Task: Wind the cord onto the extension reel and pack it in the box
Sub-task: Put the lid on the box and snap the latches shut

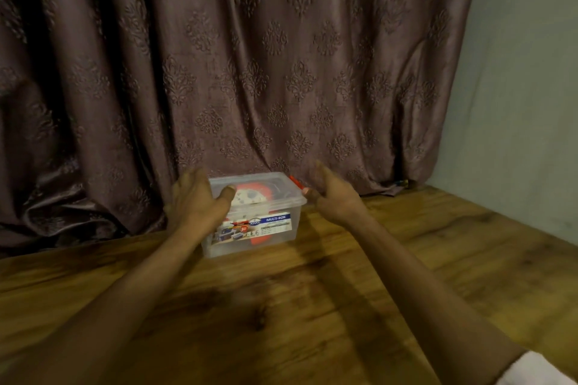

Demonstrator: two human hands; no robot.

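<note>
A clear plastic box (283, 230) with a printed label stands on the wooden table, its clear lid on top. Through the lid and walls I see the orange and white extension reel (255, 194) inside. My left hand (195, 200) grips the box's left end, thumb resting on the lid. My right hand (333, 194) is at the box's right end beside the red latch (296, 182), fingers spread, thumb tip near the lid corner; whether it touches is unclear.
A brown patterned curtain (250, 72) hangs right behind the box and bunches onto the table at the left. A pale wall (516, 103) borders the table on the right. Wooden tabletop (281, 306) stretches toward me.
</note>
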